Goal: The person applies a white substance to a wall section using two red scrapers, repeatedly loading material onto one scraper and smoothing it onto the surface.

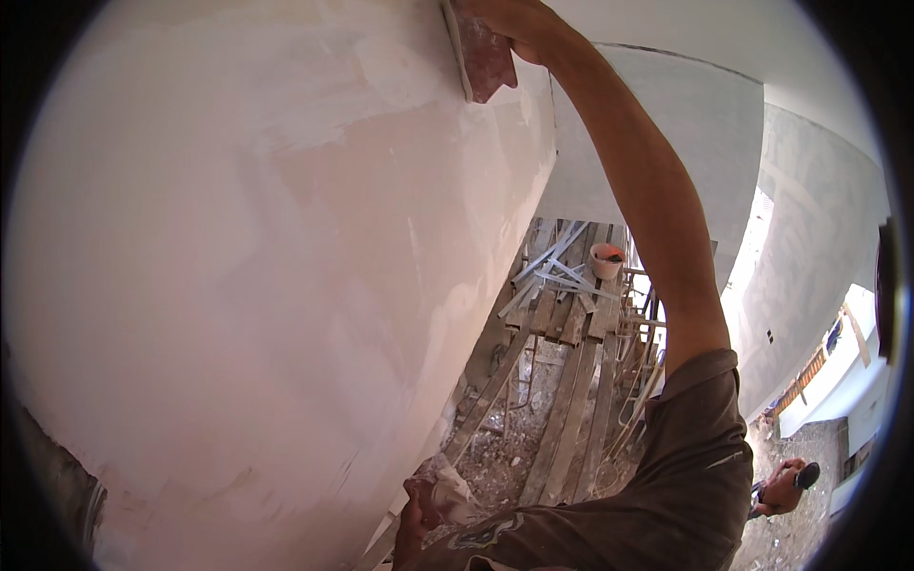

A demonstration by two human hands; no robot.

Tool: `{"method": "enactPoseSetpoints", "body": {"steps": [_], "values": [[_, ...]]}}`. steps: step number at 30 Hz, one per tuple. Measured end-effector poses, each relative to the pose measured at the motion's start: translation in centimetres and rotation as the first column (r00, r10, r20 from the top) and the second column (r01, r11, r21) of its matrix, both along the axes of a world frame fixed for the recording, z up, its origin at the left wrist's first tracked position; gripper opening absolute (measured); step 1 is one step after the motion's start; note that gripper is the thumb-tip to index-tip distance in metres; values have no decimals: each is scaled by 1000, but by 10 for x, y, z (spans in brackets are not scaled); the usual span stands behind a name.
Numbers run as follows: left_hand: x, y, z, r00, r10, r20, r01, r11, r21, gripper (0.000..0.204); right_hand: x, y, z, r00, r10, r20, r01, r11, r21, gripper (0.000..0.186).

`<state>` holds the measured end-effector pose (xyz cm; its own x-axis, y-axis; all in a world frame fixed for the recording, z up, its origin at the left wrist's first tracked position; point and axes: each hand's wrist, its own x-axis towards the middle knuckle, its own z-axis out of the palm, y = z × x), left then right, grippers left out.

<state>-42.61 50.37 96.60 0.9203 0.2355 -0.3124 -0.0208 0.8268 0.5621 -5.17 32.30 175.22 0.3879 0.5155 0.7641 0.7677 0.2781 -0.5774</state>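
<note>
My right arm reaches up to the top of the view. There my right hand (509, 21) is closed on a sanding block (484, 59) with a reddish-brown face, its pale edge against the plastered wall (286, 238). The wall shows whitish and beige patches of filler. Low in the view, beside the wall's bottom edge, my left hand (417, 504) is partly hidden by my brown sleeve and shirt. Its fingers look curled next to a whitish crumpled thing (453, 487), whose kind I cannot make out.
Below stand scaffold planks (562, 409) with a pinkish bucket (606, 260) and several metal strips (562, 266). Metal frames (643, 352) lean at their right. Rubble covers the ground (500, 438). Another person (783, 488) is far down at lower right. Grey wall panels (657, 143) rise behind my arm.
</note>
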Motion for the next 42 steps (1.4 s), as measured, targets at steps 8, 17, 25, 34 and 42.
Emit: {"method": "enactPoseSetpoints", "body": {"steps": [8, 17, 25, 34, 42], "values": [[-12, 2, 8, 1000, -22, 0, 22, 999, 28, 77, 3, 21, 12, 990, -83, 111, 83, 997, 6, 50], [-22, -2, 12, 999, 34, -28, -31, 994, 109, 75, -49, 64, -3, 820, -448, 356, 381, 892, 245, 37], [-23, 1, 17, 998, -23, -57, 29, 994, 102, 73, -72, 39, -36, 684, -494, 536, 222, 841, 493, 51], [-30, -16, 63, 999, 40, -24, -37, 994, 101, 73, 83, -1, -12, 986, -164, -16, 165, 981, 101, 29], [-35, -20, 58, 999, 30, -17, -28, 994, 110, 69, 123, 19, -3, 989, -104, -108, 126, 968, 219, 37]]}}
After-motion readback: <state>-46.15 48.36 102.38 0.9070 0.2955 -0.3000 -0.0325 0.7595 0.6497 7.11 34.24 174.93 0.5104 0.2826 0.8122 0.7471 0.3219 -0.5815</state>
